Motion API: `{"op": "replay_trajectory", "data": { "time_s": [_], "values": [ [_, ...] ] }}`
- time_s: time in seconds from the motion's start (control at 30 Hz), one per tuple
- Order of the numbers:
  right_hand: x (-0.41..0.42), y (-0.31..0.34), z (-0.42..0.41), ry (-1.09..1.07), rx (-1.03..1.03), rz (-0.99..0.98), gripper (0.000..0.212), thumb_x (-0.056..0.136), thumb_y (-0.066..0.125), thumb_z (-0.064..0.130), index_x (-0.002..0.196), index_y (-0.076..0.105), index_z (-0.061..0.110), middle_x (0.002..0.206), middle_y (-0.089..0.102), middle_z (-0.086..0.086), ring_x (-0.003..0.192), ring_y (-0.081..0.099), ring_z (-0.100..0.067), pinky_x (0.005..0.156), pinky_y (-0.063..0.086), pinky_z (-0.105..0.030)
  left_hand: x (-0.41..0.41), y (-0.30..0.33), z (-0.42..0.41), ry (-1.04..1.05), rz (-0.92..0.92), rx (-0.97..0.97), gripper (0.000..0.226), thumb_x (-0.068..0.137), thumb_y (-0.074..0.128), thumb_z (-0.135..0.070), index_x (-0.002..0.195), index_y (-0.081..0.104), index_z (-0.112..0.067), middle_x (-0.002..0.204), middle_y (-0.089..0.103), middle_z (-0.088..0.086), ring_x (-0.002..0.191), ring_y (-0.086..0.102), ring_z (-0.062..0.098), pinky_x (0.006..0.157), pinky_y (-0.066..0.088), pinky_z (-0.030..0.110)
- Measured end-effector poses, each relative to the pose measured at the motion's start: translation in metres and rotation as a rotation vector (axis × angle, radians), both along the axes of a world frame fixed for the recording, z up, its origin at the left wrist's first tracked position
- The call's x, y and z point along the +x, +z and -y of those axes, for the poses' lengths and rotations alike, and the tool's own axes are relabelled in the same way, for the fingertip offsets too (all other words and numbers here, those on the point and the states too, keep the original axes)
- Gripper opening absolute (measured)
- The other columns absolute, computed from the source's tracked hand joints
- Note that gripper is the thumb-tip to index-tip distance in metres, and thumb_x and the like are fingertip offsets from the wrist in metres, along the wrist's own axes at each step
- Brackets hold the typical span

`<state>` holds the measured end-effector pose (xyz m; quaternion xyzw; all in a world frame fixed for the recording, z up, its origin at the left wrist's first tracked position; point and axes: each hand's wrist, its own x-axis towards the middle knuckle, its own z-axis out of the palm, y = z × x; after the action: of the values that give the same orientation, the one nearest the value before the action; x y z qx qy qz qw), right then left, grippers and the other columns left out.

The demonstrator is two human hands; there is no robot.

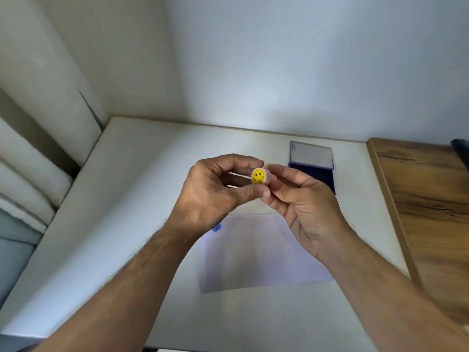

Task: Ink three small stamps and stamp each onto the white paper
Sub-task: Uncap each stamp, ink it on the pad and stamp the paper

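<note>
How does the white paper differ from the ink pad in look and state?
The white paper is pale and lies flat; the ink pad is dark blue, with its clear lid standing open. The paper is nearer the person, partly under the hands, and bears one blue mark; the pad lies farther back. Both rest on the white table.

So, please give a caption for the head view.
Both hands hold a smiley-face stamp above white paper, open ink pad behind.

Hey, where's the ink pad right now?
In the head view, the open ink pad lies on the white table right of centre, just behind the right hand and beyond the white paper.
</note>
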<state>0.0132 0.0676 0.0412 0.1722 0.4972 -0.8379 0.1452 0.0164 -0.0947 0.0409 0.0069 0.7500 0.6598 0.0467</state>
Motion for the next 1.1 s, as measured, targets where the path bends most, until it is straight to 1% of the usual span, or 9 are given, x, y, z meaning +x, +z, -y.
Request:
{"op": "replay_trajectory", "data": {
  "time_s": [0.03,0.1,0.27,0.43,0.6,0.77,0.9,1.03,1.1],
  "values": [
    [-0.0013,-0.0011,0.0003,0.004,0.024,-0.022,0.02,0.082,0.062,-0.01,0.099,0.068,-0.001,0.084,0.076,-0.012,0.076,0.074,-0.02,0.068,0.06,-0.025,0.0,-0.0017,0.0,0.018,-0.015,-0.012,0.032,0.07,0.088,-0.012,0.096,0.077,-0.025,0.091,0.079,-0.011,0.083,0.075,0.007,0.075,0.059,0.027],
    [-0.0024,-0.0026,0.0002,0.013,0.045,-0.058,0.02,0.08,0.063,-0.011,0.095,0.069,0.001,0.083,0.076,-0.012,0.077,0.074,-0.021,0.07,0.06,-0.026,-0.001,-0.0054,-0.0003,0.053,-0.043,-0.055,0.032,0.069,0.088,-0.018,0.099,0.078,-0.027,0.094,0.078,-0.011,0.087,0.073,0.005,0.078,0.057,0.021],
    [-0.0024,-0.0015,-0.0026,0.024,0.11,-0.138,0.018,0.084,0.064,-0.009,0.097,0.07,0.002,0.087,0.077,-0.014,0.085,0.075,-0.024,0.073,0.06,-0.029,-0.0026,-0.0066,0.0017,0.063,-0.031,-0.074,0.035,0.068,0.088,-0.021,0.1,0.078,-0.029,0.094,0.078,-0.01,0.086,0.073,0.007,0.08,0.059,0.024],
    [-0.0021,0.0011,-0.0044,0.04,0.22,-0.22,0.019,0.083,0.067,-0.005,0.096,0.072,0.007,0.085,0.078,-0.008,0.083,0.076,-0.022,0.073,0.059,-0.028,0.0002,-0.0044,0.0002,0.083,0.01,-0.047,0.034,0.07,0.088,-0.019,0.098,0.079,-0.035,0.093,0.08,-0.01,0.093,0.075,0.01,0.085,0.059,0.055],
    [-0.0028,0.0006,-0.0063,0.042,0.221,-0.196,0.017,0.084,0.066,-0.004,0.092,0.074,0.009,0.086,0.078,-0.008,0.08,0.076,-0.022,0.07,0.059,-0.026,-0.0003,-0.0019,-0.0003,0.065,0.034,0.06,0.032,0.07,0.084,-0.009,0.098,0.079,-0.021,0.093,0.08,-0.004,0.094,0.076,0.012,0.097,0.055,0.038],
    [-0.0048,-0.0013,-0.0042,0.001,0.033,-0.067,0.017,0.083,0.063,-0.003,0.096,0.072,0.004,0.085,0.078,-0.009,0.076,0.075,-0.02,0.066,0.058,-0.022,-0.0028,-0.0036,0.0003,0.062,0.032,0.138,0.036,0.066,0.082,-0.012,0.101,0.077,-0.016,0.094,0.08,0.0,0.094,0.076,0.015,0.088,0.057,0.03],
    [-0.0049,0.0004,-0.0029,-0.011,-0.255,0.05,0.023,0.072,0.062,0.003,0.094,0.07,0.002,0.083,0.077,-0.01,0.073,0.075,-0.015,0.061,0.058,-0.019,-0.0041,-0.0045,0.0001,0.069,0.025,0.201,0.033,0.077,0.075,0.006,0.102,0.075,-0.016,0.093,0.08,0.003,0.092,0.075,0.017,0.08,0.058,0.026],
    [-0.0039,0.0003,-0.0038,-0.014,-0.349,0.096,0.018,0.087,0.054,-0.001,0.097,0.068,-0.001,0.085,0.077,-0.012,0.073,0.075,-0.014,0.06,0.058,-0.019,-0.0035,-0.0028,0.0,0.063,0.016,0.231,0.033,0.081,0.07,0.01,0.102,0.073,-0.016,0.097,0.079,0.007,0.093,0.075,0.018,0.077,0.057,0.024],
    [-0.0039,-0.0006,-0.0042,-0.011,-0.364,0.098,0.019,0.083,0.056,-0.001,0.098,0.068,-0.001,0.087,0.077,-0.013,0.074,0.075,-0.015,0.06,0.059,-0.019,-0.0031,-0.0024,-0.0009,0.055,0.017,0.235,0.033,0.082,0.07,0.011,0.101,0.073,-0.016,0.097,0.079,0.006,0.094,0.075,0.018,0.077,0.057,0.024]
  ]
}}
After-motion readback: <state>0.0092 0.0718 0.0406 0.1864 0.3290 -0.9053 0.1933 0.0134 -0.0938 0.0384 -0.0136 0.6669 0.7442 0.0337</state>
